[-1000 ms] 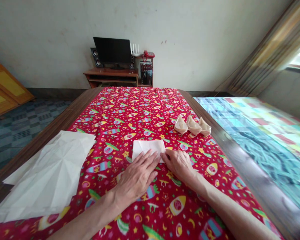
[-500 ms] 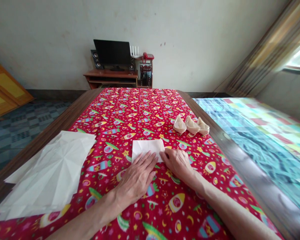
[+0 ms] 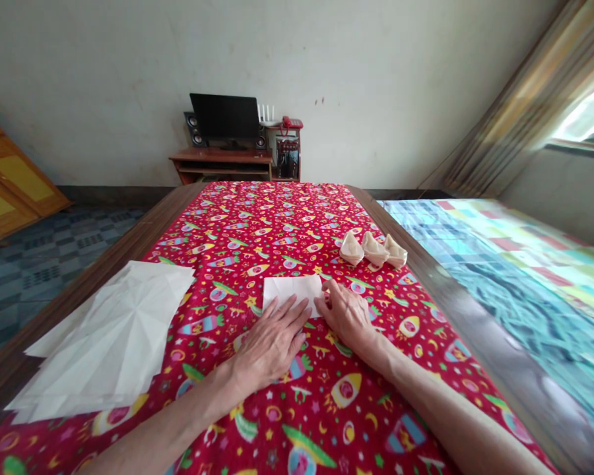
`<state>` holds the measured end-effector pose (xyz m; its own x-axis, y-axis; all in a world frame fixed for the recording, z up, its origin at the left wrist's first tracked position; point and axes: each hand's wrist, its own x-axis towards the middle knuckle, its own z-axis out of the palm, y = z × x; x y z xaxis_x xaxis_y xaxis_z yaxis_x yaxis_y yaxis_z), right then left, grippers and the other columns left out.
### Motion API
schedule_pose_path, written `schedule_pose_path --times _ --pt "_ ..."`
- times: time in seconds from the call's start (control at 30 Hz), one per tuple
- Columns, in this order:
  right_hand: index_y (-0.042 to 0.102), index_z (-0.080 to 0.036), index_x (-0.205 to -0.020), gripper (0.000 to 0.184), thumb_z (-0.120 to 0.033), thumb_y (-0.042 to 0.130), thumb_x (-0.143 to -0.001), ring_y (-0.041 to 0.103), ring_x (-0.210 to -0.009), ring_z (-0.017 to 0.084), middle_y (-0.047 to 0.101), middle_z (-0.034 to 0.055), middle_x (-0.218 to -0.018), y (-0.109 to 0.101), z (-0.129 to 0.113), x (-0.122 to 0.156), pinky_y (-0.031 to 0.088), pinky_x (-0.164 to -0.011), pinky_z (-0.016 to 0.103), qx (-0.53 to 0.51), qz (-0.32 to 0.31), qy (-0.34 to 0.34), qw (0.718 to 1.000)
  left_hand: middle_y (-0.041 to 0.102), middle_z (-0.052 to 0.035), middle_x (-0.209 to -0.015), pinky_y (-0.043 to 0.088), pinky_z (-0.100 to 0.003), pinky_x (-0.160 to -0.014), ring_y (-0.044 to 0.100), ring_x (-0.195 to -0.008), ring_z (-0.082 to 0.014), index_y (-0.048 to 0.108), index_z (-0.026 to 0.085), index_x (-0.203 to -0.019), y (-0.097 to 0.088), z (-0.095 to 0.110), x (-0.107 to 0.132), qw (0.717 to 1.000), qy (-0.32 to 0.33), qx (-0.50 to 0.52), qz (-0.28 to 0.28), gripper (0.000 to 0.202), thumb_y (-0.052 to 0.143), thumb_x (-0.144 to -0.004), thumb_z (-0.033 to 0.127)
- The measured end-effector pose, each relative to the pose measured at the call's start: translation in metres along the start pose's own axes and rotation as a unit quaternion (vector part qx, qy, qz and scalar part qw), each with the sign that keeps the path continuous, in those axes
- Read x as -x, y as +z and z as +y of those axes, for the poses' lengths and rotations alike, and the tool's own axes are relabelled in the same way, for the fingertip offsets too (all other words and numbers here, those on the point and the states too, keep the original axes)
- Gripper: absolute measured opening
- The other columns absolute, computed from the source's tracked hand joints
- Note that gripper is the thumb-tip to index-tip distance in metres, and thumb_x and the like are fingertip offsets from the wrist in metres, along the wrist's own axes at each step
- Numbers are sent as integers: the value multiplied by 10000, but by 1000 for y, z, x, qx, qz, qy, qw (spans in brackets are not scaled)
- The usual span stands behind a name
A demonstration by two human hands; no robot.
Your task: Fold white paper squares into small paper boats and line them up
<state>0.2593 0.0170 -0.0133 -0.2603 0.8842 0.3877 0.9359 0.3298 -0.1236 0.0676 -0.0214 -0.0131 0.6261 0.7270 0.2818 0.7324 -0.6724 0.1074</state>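
Observation:
A small folded sheet of white paper [image 3: 292, 287] lies on the red patterned cloth, with crease lines across it. My left hand [image 3: 272, 340] rests flat over its lower part, fingers stretched out and pressing on the paper. At the paper's right edge is my right hand [image 3: 346, 313], its fingers curled and the thumb and forefinger closed on that edge. Beyond the right hand, several folded off-white paper pieces [image 3: 375, 251] stand side by side in a row. To the left lies a stack of creased white paper sheets [image 3: 113, 336].
The red cloth [image 3: 257, 218] covers most of a dark wooden table [image 3: 153, 231]. Past its far end stands a desk with a monitor [image 3: 225, 119] and a red telephone [image 3: 292, 123]. A bed with a checked cover [image 3: 475, 257] is along the right side.
The right forefinger has shifted up along the paper's right edge. My left hand stays flat on the paper. The whole view has tilted slightly upward.

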Motion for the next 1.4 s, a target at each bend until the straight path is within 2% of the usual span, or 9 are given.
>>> schedule_pose_path --times 0.07,0.13,0.23,0.33,0.5,0.73,0.9,1.1,1.4 --pt "530 -148 -1232 348 -221 432 -906 578 -993 234 628 134 -1109 0 -1 1 443 -779 315 7 24 -32 999 421 -40 -1439 275 -462 -1118 296 -1372 -232 354 223 -1403 0 0 -1 1000 2 -7 1 468 393 -938 258" --pt "449 -166 -1340 439 -152 402 -903 471 -1194 274 490 162 -1339 1 -1 1 432 -908 395 1 24 -92 995 418 -41 -1440 284 -486 -1109 288 -1374 -256 344 236 -1409 0 -1 -1 1000 2 -11 4 482 405 -931 252" --pt "464 -164 -1339 440 -134 383 -908 357 -1320 260 437 145 -1406 5 3 -2 395 -1008 432 -48 -20 -189 981 381 -60 -1461 293 -511 -1101 267 -1380 -283 351 259 -1406 2 -4 0 1000 -3 -10 12 472 405 -938 282" --pt "463 -136 -1347 426 -191 374 -933 339 -1342 234 463 136 -1391 8 8 -5 340 -1077 424 -66 -61 -221 971 301 -120 -1494 294 -498 -1105 252 -1386 -289 377 216 -1394 6 -10 -1 1000 -14 -13 24 457 378 -952 332" --pt "360 -80 -1411 515 -342 336 -968 273 -1374 246 341 158 -1462 10 9 -8 270 -1118 448 -29 -85 -212 973 291 -215 -1475 292 -479 -1106 231 -1387 -312 387 63 -1375 15 -20 -15 998 -50 -25 20 557 304 -962 428" --pt "358 -71 -1409 527 -356 310 -969 268 -1377 242 299 146 -1483 12 11 -9 266 -1115 434 -9 -89 -160 983 300 -179 -1480 285 -485 -1101 251 -1384 -297 353 69 -1396 18 -34 -38 996 -76 -44 7 613 310 -946 483" --pt "352 -68 -1413 528 -350 313 -968 263 -1379 240 298 144 -1484 11 11 -10 250 -1122 434 -10 -93 -155 984 271 -143 -1498 248 -448 -1128 253 -1388 -255 331 80 -1411 13 -41 -29 997 -57 -58 -15 600 295 -954 468" --pt "343 -76 -1420 537 -366 306 -969 250 -1384 238 291 143 -1486 12 13 -11 249 -1123 435 -6 -99 -161 982 260 -121 -1505 225 -424 -1139 233 -1397 -243 328 99 -1416 10 -49 -12 993 -74 -88 -13 589 304 -952 461" --pt "364 -77 -1410 517 -338 308 -967 284 -1370 239 330 137 -1469 13 18 -9 269 -1119 445 -4 -84 -173 981 288 -106 -1498 205 -404 -1143 257 -1390 -220 340 127 -1414 0 -59 -7 992 -88 -89 -33 578 312 -945 463"
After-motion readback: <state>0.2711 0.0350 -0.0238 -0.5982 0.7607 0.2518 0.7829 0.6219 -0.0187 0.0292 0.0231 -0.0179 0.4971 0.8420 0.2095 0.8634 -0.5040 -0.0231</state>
